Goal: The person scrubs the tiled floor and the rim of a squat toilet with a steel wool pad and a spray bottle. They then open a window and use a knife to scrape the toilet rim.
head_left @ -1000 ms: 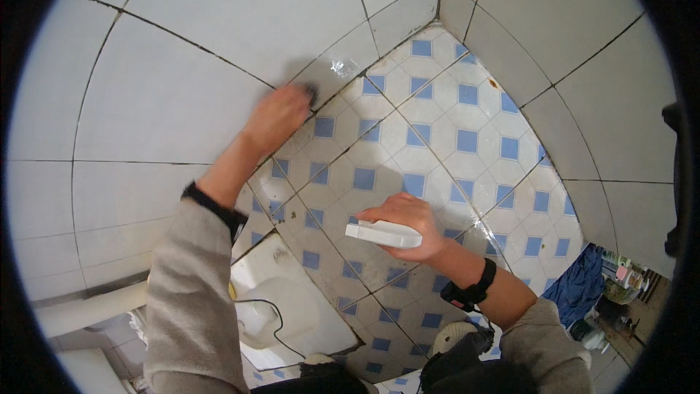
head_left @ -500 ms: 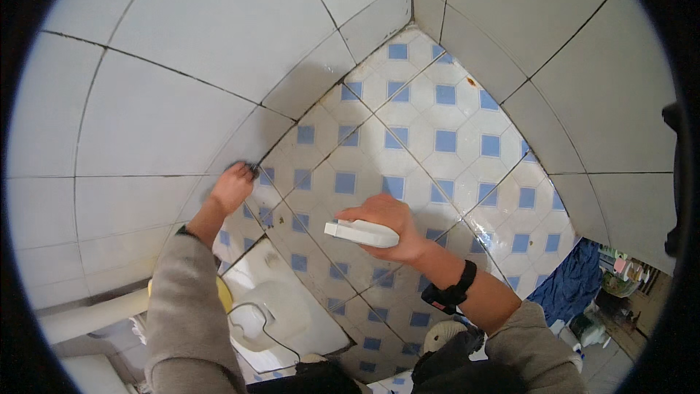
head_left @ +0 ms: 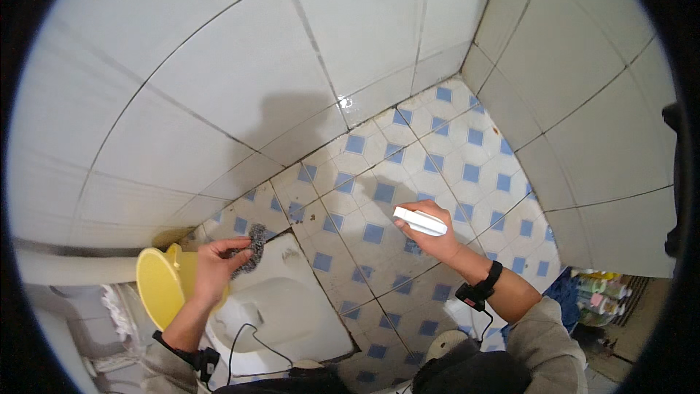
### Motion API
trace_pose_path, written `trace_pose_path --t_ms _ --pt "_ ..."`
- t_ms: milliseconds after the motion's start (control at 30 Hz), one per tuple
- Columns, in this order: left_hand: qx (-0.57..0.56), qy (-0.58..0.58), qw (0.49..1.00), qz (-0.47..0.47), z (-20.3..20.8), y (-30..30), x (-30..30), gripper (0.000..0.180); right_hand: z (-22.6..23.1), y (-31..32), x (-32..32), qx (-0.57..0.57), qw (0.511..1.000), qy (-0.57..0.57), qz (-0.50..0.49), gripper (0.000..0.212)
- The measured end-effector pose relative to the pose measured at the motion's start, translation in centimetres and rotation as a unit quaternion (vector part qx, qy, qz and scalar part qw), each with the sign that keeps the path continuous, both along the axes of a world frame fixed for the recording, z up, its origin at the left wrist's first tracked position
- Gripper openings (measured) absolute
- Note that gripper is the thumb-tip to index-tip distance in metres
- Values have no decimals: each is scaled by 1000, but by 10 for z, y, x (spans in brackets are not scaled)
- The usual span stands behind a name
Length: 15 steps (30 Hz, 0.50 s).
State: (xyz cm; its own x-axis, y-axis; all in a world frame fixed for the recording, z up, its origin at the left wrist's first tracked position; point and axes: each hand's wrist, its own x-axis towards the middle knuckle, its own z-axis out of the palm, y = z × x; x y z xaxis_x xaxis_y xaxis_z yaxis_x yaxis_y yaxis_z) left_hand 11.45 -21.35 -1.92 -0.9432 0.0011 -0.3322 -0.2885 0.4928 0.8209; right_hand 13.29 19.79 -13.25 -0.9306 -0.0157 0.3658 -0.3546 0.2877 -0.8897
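My left hand (head_left: pixel 214 266) pinches a grey steel wool scourer (head_left: pixel 254 252), held above the white squat toilet pan (head_left: pixel 288 277). My fingers close on the scourer's left side, and its far edge is free. My right hand (head_left: pixel 441 243) is wrapped round a white spray bottle (head_left: pixel 421 222), over the tiled floor (head_left: pixel 372 215). Only the bottle's long white head shows from above, with its nozzle end pointing left. The rest of it is hidden below the hand.
A yellow bucket (head_left: pixel 157 284) stands beside the pan, near a pale pipe (head_left: pixel 80 268). White tiled walls (head_left: pixel 226 80) meet at the far corner. Several bottles (head_left: pixel 601 295) and dark blue cloth (head_left: pixel 564 295) are at the right. Cables hang from both wrist straps.
My left hand has come away from the wall's base with the scourer and is now over the pan. The view has shifted, showing more of the bucket. My right hand still grips the spray bottle.
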Motion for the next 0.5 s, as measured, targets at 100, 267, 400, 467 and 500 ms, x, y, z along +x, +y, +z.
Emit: trace_pose_path --t_ms 100,267,400,467,500 --pt "285 -127 941 132 -21 10 28 25 14 -7 2 -21 991 -131 -21 29" --pt "460 -231 837 188 -40 11 38 38 26 -53 -4 54 993 -99 20 37" --pt "513 -215 815 164 -38 -6 36 38 25 -97 -11 96 989 -114 -11 37" --pt "531 -181 814 148 -35 -14 34 38 21 -106 -12 54 990 -132 -4 31" --pt "525 -190 813 166 -33 -16 35 38 18 -107 -13 85 988 -129 -5 31"
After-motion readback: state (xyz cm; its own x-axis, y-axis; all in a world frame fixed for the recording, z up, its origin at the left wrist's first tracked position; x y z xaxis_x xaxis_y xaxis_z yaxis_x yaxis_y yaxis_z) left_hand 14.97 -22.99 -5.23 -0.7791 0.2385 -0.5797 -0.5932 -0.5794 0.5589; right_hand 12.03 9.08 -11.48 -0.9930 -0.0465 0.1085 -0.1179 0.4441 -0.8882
